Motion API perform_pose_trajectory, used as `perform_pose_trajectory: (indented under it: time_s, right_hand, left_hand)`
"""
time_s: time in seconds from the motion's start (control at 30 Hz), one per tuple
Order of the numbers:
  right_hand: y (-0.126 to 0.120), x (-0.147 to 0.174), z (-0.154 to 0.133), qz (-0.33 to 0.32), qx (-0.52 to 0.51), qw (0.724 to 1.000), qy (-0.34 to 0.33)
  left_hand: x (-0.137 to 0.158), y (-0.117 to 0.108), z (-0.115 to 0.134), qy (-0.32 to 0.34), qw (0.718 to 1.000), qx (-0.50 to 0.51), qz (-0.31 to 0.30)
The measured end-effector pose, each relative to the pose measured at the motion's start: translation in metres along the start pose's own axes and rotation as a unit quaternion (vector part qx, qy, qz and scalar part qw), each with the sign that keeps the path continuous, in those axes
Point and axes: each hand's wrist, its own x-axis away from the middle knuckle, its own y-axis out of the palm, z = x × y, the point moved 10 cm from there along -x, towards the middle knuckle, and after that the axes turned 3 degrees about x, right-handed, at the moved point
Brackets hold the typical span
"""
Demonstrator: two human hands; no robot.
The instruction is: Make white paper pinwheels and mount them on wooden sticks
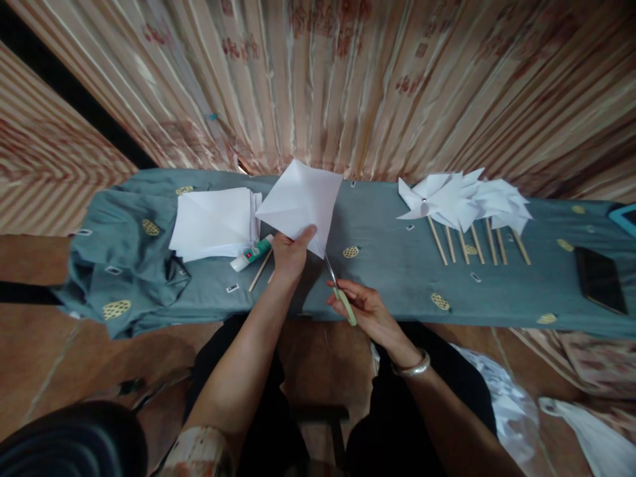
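Observation:
A square sheet of white paper (304, 195) with crease lines is raised over the table, one corner toward me. My left hand (292, 255) pinches it near its lower edge, thumb on top. In my right hand (362, 306) is a pair of scissors (344, 303) with pale green handles, its blades at the paper's near corner. Left of the sheet lies a stack of white paper (213, 222). A glue stick (252, 253) and wooden sticks (260, 271) lie close to my left hand, partly hidden by it.
Several white paper pinwheels (452, 199) on wooden sticks lie at the right of the cloth-covered table (397, 278). Farther right are a dark phone (600, 279) and a blue-edged object (624, 218). A curtain (318, 86) hangs behind. A plastic bag with white paper (504, 397) rests on the floor.

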Motion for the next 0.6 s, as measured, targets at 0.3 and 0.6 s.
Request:
perform_pose_trajectory:
  time_s: [0.3,0.6]
  right_hand:
    - [-0.007,-0.002,0.0,0.017,-0.031,0.999,0.012]
    - [-0.007,-0.004,0.003,0.016,-0.035,0.999,0.018]
  left_hand:
    - [0.007,0.01,-0.01,-0.012,1.0,0.012,-0.018]
    - [0.01,0.012,-0.013,-0.02,1.0,0.0,-0.016]
